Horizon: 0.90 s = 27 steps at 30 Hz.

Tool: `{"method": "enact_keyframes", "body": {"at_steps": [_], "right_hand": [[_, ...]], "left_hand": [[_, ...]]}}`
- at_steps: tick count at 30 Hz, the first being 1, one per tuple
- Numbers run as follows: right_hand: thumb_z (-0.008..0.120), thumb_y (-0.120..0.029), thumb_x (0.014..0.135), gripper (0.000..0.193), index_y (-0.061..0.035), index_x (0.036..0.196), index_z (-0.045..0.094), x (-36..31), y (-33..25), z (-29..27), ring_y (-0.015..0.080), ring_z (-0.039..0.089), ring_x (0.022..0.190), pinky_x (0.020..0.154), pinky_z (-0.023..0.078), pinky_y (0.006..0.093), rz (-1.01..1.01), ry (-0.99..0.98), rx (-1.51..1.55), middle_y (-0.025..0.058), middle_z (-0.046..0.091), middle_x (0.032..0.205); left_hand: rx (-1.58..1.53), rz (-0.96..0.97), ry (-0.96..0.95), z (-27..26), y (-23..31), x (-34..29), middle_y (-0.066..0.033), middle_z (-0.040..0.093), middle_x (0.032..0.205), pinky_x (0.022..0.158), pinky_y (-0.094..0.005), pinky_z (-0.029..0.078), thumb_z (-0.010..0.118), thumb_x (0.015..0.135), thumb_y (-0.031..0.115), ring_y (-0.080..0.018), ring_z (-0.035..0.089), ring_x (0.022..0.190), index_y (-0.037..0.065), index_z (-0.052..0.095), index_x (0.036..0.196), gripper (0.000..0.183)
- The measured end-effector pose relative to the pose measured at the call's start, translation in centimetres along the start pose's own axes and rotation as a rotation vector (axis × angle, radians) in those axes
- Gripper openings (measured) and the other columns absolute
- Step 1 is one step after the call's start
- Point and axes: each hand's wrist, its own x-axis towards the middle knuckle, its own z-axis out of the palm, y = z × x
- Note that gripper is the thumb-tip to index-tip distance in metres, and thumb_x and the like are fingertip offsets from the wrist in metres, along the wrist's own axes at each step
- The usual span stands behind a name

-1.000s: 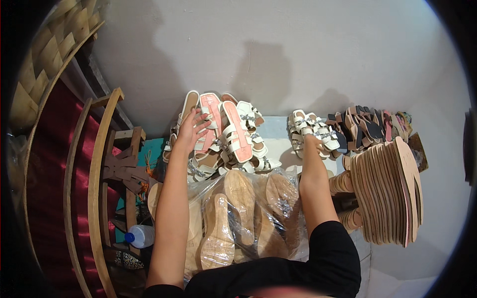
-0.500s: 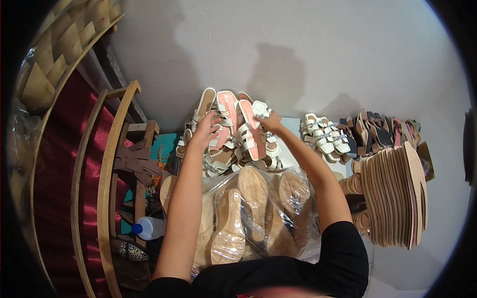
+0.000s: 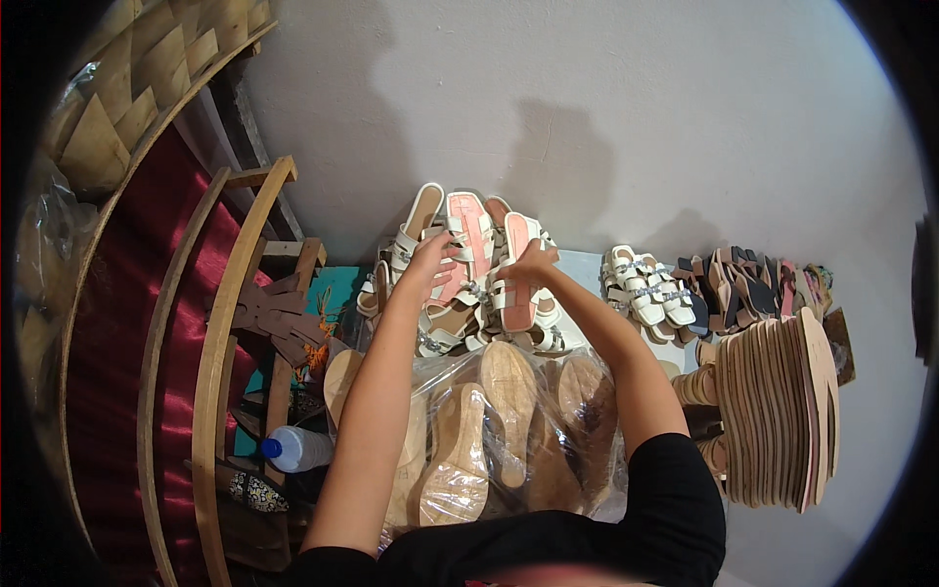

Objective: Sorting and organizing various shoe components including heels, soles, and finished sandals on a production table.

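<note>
A pile of white-strapped sandals leans against the wall in front of me. My right hand (image 3: 530, 267) grips a sandal with a pink insole (image 3: 519, 310) around its strap area, holding it upright at the pile's right side. My left hand (image 3: 427, 266) reaches to the pile's left side with fingers apart, close against another pink-insole sandal (image 3: 468, 216); whether it touches that one I cannot tell. Behind the left hand stands a white sandal with a tan insole (image 3: 423, 215). More white sandals (image 3: 450, 321) lie tangled below, partly hidden by my hands.
Nearer me, clear plastic covers several wooden shoe soles (image 3: 507, 396). White sandals (image 3: 648, 284) and dark sandals (image 3: 738, 279) line the wall at right, above a stack of tan sole pieces (image 3: 773, 411). Left are a wooden rack (image 3: 210, 391) and a blue-capped bottle (image 3: 298, 449).
My right hand has shifted from the pile's right edge onto the pink-insole sandal, which now stands straighter and slightly apart from its neighbour. My left hand stays about where it was.
</note>
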Motion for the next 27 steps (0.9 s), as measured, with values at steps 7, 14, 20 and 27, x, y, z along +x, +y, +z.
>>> {"method": "enact_keyframes", "body": {"at_steps": [7, 14, 20, 27], "right_hand": [[0.075, -0.031, 0.043, 0.094, 0.0088, 0.116, 0.031, -0.4, -0.5, -1.8, 0.0392, 0.039, 0.108, 0.086, 0.043, 0.0357, -0.038, 0.183, 0.068, 0.0294, 0.029, 0.117], [0.07, -0.024, 0.048, 0.075, 0.0052, 0.108, 0.035, -2.7, -0.9, -5.3, 0.03, 0.037, 0.097, 0.088, 0.035, 0.0359, -0.502, 0.046, 0.297, 0.0187, 0.037, 0.099], [0.069, -0.026, 0.049, 0.089, 0.0019, 0.123, 0.028, -8.0, -4.7, -7.4, 0.039, 0.032, 0.11, 0.097, 0.028, 0.0404, -0.939, -0.069, 0.18, 0.0255, 0.031, 0.112], [0.053, -0.025, 0.074, 0.048, -0.0006, 0.113, 0.043, -6.1, -2.5, -12.2, 0.0241, 0.057, 0.074, 0.068, 0.049, 0.0313, -0.602, -0.258, 0.885, 0.014, 0.051, 0.09]], "left_hand": [[0.006, 0.01, 0.005, 0.2, -0.3, 0.2, -0.0057, 0.051, 0.106, 0.083, -0.0382, 0.035, 0.047, 0.08, 0.039, -0.0234, 0.045, 0.098, 0.014, 0.045, 0.108, 0.038], [0.247, 0.098, 0.011, 1.6, -0.2, -1.0, -0.0069, 0.044, 0.118, 0.087, -0.0403, 0.034, 0.052, 0.077, 0.048, -0.0236, 0.043, 0.105, 0.014, 0.038, 0.117, 0.054], [-0.214, 0.281, -0.287, 1.7, 0.9, -1.7, -0.0067, 0.056, 0.1, 0.065, -0.0355, 0.053, 0.047, 0.085, 0.039, -0.017, 0.058, 0.081, 0.007, 0.042, 0.115, 0.045], [-0.62, 0.276, -0.161, 0.7, 1.3, -0.4, -0.0079, 0.055, 0.105, 0.077, -0.0406, 0.045, 0.039, 0.084, 0.046, -0.023, 0.055, 0.094, 0.008, 0.045, 0.115, 0.05]]}}
